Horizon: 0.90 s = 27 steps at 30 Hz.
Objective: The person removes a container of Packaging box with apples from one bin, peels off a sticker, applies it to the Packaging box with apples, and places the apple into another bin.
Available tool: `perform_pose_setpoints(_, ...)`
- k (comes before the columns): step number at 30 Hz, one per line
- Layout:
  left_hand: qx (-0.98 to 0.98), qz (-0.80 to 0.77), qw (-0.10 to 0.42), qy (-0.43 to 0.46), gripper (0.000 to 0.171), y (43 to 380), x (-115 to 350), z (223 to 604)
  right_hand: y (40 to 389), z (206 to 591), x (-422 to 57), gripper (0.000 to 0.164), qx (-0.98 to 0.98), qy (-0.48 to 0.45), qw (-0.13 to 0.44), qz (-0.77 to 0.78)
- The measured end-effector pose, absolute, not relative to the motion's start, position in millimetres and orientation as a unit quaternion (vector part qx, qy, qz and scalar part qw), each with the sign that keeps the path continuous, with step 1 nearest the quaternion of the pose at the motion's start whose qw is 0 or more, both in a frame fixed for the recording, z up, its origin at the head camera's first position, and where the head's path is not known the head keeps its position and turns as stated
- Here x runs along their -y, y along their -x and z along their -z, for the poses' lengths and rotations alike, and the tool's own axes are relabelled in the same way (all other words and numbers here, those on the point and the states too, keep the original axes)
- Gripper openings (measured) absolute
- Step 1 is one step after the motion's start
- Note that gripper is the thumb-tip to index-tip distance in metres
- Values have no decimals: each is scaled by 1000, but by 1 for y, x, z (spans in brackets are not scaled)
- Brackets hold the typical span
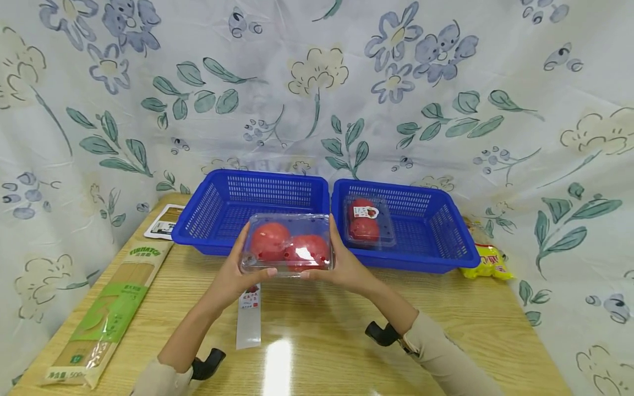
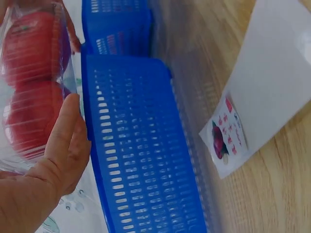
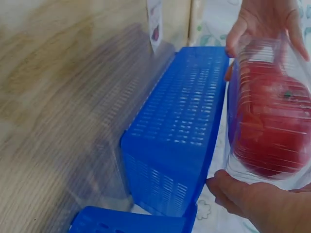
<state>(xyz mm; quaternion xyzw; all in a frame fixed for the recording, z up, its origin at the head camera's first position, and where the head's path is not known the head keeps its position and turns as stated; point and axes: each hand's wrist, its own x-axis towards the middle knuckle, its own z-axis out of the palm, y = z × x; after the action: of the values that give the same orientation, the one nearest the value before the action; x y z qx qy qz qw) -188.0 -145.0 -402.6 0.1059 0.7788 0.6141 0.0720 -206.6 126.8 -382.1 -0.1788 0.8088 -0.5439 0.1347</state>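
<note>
A clear plastic box (image 1: 297, 219) with two red tomatoes (image 1: 269, 241) inside hangs over the front edge of the left blue basket (image 1: 269, 181). My left hand (image 1: 238, 278) grips its left end, with the thumb along the front. At the other end my right hand (image 1: 344, 269) holds it the same way. The right wrist view shows the box's ribbed plastic (image 3: 238, 97) between both hands. A white label strip (image 1: 249, 330) lies on the table below, and its printed sticker (image 2: 226, 136) shows a red fruit.
Inside the right blue basket (image 1: 421, 259) sits another box (image 1: 388, 234) of tomatoes with a sticker on top. A green spaghetti packet (image 1: 111, 308) lies at the left, near a white-edged package (image 1: 160, 226). A yellow bag (image 1: 487, 264) stands beyond the right basket, before a floral cloth (image 1: 317, 126).
</note>
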Motion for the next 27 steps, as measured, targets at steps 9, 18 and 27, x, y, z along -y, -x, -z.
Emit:
perform_pose_setpoints(9,-807,-571,85,-123,112,173,142,399,185,384,-132,133,-825,175,112,526)
perform_pose_setpoints(18,-817,-552,78,-150,115,158,141,402,168,394,-132,134,-808,186,100,550)
perform_pose_setpoints(27,-840,-515,68,-154,118,151,146,408,158,409,-129,133,-786,188,113,578)
